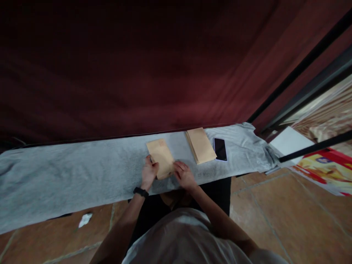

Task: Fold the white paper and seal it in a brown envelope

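Observation:
A brown kraft paper envelope (161,156) is tilted over the grey cloth in front of me. My left hand (149,171) grips its left edge, thumb on top and fingers underneath. At its lower right edge, my right hand (184,174) is closed, with the fingertips pinching the paper. A small printed or marked patch shows near the envelope's top. To the right lies a stack of similar brown envelopes (201,145), and right beside that is a dark-screened phone (220,149) in a light purple case.
The grey cloth (82,172) covers a long narrow bench against a dark red curtain (154,80). Black metal poles (308,62) rise at the right. A red and yellow printed box (327,167) stands beyond them. White crumpled paper (85,219) lies on the tiled floor.

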The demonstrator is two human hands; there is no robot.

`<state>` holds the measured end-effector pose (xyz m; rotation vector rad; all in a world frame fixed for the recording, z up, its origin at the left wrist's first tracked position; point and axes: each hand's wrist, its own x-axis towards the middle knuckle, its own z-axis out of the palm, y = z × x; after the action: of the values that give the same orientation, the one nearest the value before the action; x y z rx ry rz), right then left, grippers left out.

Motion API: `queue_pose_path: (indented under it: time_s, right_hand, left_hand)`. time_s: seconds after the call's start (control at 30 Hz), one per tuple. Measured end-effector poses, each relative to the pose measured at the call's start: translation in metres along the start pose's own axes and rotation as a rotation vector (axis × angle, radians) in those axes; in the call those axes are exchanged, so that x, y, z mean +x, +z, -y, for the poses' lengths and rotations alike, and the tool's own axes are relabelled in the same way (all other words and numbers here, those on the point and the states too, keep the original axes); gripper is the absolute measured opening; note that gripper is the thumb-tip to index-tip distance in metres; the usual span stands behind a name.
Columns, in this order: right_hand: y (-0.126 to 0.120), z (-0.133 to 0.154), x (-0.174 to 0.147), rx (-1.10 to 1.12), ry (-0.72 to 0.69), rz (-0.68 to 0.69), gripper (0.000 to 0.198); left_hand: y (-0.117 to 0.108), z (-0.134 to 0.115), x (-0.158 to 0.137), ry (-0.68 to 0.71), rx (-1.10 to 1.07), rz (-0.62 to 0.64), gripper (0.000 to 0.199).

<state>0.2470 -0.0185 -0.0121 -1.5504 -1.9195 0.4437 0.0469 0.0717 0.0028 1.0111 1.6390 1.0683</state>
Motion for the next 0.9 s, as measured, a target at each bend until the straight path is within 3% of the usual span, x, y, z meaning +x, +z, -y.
queue_pose_path:
  time_s: [0.1, 0.17, 0.23, 0.4, 0.6, 0.77, 0.9]
  right_hand:
    - [0.007, -0.006, -0.003, -0.113, -0.119, 0.041, 0.043]
    - [0.011, -0.007, -0.004, -0.143, -0.121, 0.043, 0.045]
    - [0.013, -0.006, -0.005, -0.152, -0.117, 0.039, 0.045]
    - [0.011, -0.005, -0.006, -0.153, -0.136, 0.053, 0.045]
    - [0.009, -0.002, -0.005, -0.136, -0.125, 0.051, 0.047]
    - [0.008, -0.003, -0.006, -0.100, -0.123, 0.043, 0.046]
    - [0.010, -0.007, -0.007, -0.091, -0.141, 0.029, 0.046]
  left_hand:
    - [0.003, -0.002, -0.006, 0.352, 0.312, -0.011, 0.052]
    - [0.013, -0.002, -0.008, 0.577, 0.422, 0.068, 0.046]
    - [0.027, -0.001, -0.004, 0.687, 0.451, 0.170, 0.042]
    - [0.053, -0.002, 0.034, 0.690, 0.583, 0.278, 0.052]
    - [0.055, -0.013, 0.076, 0.697, 0.721, 0.329, 0.053]
    - [0.050, -0.006, 0.055, 0.675, 0.625, 0.392, 0.054]
    - [0.038, -0.002, 0.016, 0.520, 0.317, 0.483, 0.049]
